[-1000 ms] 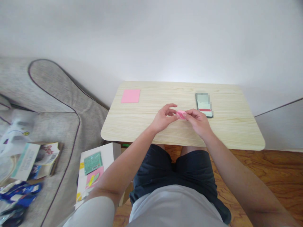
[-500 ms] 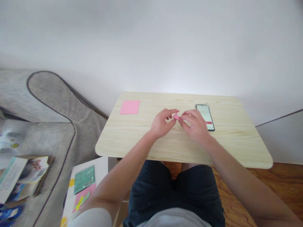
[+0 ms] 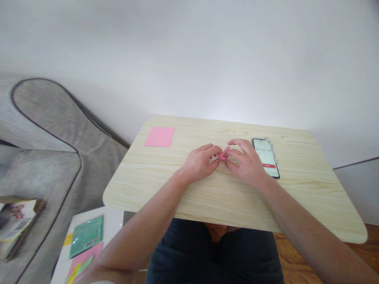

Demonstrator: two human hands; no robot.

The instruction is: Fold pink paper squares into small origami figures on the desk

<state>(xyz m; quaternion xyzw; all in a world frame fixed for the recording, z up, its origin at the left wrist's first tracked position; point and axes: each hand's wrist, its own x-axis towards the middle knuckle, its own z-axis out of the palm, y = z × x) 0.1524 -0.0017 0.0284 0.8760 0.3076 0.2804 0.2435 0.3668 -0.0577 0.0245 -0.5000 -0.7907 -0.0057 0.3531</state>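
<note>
Between my two hands, over the middle of the wooden table [image 3: 195, 205], is a small folded pink paper [image 3: 224, 154] with a pointed flap standing up. My left hand [image 3: 203, 161] pinches its left end between thumb and curled fingers. From the other side, my right hand [image 3: 243, 162] grips it with thumb and fingertips, the index finger raised above the flap. My fingers hide part of the paper, so its full shape cannot be made out. A flat pink paper square [image 3: 160, 137] lies at the table's far left.
Just right of my right hand lies a phone [image 3: 268, 159] showing a running timer. A grey sofa [image 3: 53, 169] stands at the left. Beside it, a white surface [image 3: 114, 221] bears a green packet [image 3: 87, 236] and colored papers. A white wall rises behind the table.
The view has shifted, so the table looks closer. My left fingers have curled in onto the pink paper, my right index finger has lifted, and the paper's flap now points up to the right.
</note>
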